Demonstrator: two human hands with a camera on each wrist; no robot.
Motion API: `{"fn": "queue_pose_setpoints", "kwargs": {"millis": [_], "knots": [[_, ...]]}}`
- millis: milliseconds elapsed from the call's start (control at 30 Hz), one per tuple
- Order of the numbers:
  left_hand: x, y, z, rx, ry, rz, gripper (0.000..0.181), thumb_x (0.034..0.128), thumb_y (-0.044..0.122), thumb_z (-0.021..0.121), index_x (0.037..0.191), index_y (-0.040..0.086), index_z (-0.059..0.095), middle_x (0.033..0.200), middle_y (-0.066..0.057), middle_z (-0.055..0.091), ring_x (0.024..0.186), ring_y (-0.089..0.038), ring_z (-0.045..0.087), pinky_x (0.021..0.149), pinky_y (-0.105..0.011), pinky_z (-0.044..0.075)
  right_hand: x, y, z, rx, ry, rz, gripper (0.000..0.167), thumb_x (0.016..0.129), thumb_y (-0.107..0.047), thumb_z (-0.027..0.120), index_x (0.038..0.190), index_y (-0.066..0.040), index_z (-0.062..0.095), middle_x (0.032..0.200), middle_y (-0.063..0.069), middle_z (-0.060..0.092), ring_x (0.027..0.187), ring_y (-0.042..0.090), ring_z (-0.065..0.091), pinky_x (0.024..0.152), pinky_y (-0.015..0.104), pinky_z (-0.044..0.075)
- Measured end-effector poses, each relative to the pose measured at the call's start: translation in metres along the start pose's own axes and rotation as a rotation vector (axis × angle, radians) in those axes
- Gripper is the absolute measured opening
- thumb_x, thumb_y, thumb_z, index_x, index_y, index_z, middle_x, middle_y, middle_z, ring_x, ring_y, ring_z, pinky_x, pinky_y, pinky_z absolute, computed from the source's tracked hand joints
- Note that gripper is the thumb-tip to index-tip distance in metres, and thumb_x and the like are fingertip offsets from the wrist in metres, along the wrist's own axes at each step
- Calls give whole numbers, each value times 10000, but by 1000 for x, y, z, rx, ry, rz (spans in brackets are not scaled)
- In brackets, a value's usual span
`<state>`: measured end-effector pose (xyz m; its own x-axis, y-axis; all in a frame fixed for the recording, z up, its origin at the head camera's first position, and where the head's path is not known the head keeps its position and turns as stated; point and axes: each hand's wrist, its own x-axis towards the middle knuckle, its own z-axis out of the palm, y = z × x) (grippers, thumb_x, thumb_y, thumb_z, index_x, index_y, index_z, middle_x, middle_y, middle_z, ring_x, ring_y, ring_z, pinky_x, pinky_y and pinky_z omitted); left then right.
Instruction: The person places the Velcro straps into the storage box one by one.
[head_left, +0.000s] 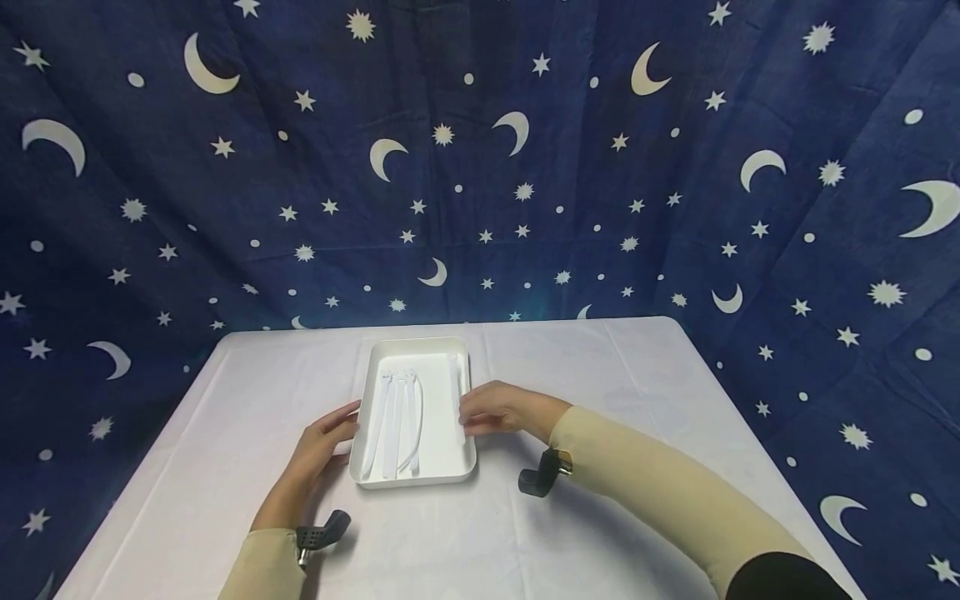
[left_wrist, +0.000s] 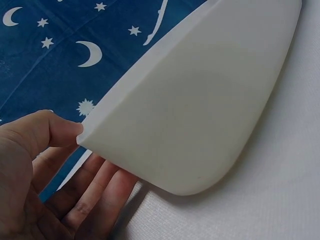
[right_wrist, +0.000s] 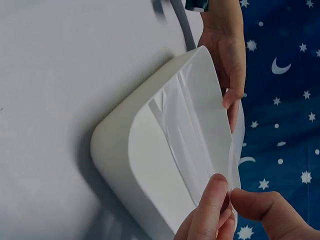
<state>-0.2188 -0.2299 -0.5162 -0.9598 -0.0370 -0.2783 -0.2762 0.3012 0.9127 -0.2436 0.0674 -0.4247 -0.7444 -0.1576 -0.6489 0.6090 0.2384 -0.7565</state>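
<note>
A shallow white tray (head_left: pixel 442 476) sits on the table with several white cable ties (head_left: pixel 393 425) lying lengthwise in its left half. My left hand (head_left: pixel 318 446) holds the tray's left side; in the left wrist view the thumb (left_wrist: pixel 67 131) is at the rim and the other fingers are below it. At the right side, my right hand (head_left: pixel 504 408) pinches another white cable tie (head_left: pixel 454 379), which runs along the tray's inner right edge. Between thumb and forefinger, the right wrist view shows this thin tie (right_wrist: pixel 231 162) nearly edge-on. Its lower end is hidden by the fingers.
A white cloth covers the table (head_left: pixel 600 517). Behind and beside it hangs a dark blue curtain (head_left: pixel 480 208) with moons and stars. A black wrist device is on each arm, the left one (head_left: pixel 322 531) and the right one (head_left: pixel 542 475).
</note>
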Motion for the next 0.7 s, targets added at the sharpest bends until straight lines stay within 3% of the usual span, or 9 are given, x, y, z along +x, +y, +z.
{"fn": "queue_pose_setpoints", "kwargs": {"millis": [500,700], "knots": [[1,-1,-1,0,-5,5,579,952,288,602,1487,142,436,1507,-195,437,1348,-402,456,926,-425,563,13,3,31,-39,-10,-13,376,732,161,665,1086,40,632,878,134,620,821,252,707,700,258,612],[1,-1,-1,0,-3,-1,587,950,295,607,1490,147,432,1510,-193,434,1338,-401,468,910,-412,571,16,11,42,-31,-34,-52,344,721,198,611,1045,81,612,825,108,585,775,227,678,772,285,608]]}}
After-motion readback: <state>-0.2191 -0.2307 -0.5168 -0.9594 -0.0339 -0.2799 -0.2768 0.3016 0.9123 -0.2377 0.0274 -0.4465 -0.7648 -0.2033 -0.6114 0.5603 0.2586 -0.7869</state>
